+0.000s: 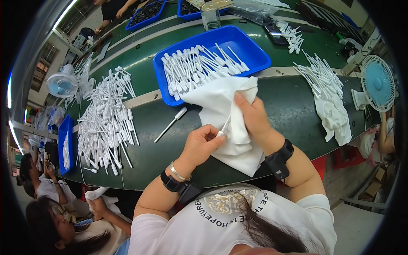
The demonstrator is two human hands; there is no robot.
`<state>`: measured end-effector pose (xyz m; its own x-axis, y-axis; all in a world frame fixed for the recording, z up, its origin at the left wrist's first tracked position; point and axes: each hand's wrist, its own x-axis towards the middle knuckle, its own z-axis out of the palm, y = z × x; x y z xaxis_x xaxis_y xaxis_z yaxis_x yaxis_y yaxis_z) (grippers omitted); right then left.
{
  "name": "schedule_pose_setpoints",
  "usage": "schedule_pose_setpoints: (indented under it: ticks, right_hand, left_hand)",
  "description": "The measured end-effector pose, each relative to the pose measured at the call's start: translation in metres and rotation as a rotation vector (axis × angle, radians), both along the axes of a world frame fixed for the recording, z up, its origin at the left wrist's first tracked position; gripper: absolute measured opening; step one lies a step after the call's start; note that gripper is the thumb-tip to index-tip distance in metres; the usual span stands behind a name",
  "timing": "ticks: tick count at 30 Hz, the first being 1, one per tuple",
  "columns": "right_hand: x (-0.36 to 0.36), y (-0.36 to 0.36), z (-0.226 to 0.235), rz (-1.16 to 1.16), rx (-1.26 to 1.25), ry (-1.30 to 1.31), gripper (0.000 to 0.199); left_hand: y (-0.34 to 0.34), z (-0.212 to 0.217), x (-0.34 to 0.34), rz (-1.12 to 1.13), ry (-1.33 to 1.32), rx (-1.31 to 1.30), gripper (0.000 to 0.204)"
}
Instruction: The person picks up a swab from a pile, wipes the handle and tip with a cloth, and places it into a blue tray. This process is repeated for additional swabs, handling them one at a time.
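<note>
My left hand (199, 146) pinches the thick rounded end of a slim white plastic stick (226, 124). Wrapped over the stick's thin end is a white cloth (214, 95), which my right hand (253, 114) grips with the thumb on top. The cloth hangs down over the table edge in front of me, and its upper corner overlaps the blue tray (260, 56). Inside that tray lie many similar white sticks (193, 68). One loose stick (171, 124) rests alone on the green table, left of my hands.
A large heap of white sticks (104, 123) covers the table's left. At right, more sticks (321, 76) lie by a crumpled white cloth (333, 114) and a fan (378, 78). A clear bottle (210, 16) stands behind the tray. A co-worker (55, 225) sits at lower left.
</note>
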<state>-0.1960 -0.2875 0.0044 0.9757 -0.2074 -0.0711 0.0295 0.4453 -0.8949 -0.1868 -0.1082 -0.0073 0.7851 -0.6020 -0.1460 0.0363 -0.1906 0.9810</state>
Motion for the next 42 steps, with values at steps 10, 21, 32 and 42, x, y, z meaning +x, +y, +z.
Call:
schedule_pose_setpoints:
  ticks: [10, 21, 32, 42]
  right_hand:
    - [-0.011, 0.002, 0.013, 0.137, -0.063, -0.001, 0.028]
    - [0.002, -0.005, -0.003, -0.119, 0.112, -0.005, 0.027]
    - [-0.013, 0.033, -0.024, 0.075, -0.296, -0.113, 0.029]
    - [-0.019, 0.029, -0.012, 0.181, -0.722, -0.177, 0.023]
  left_hand:
    - [0.009, 0.001, 0.013, -0.338, 0.827, -0.535, 0.024]
    - [-0.001, 0.001, 0.006, -0.064, -0.152, 0.038, 0.021]
    - [-0.003, -0.007, -0.004, 0.057, 0.007, -0.373, 0.057]
    - [0.018, 0.017, 0.010, 0.262, -0.257, -0.247, 0.036]
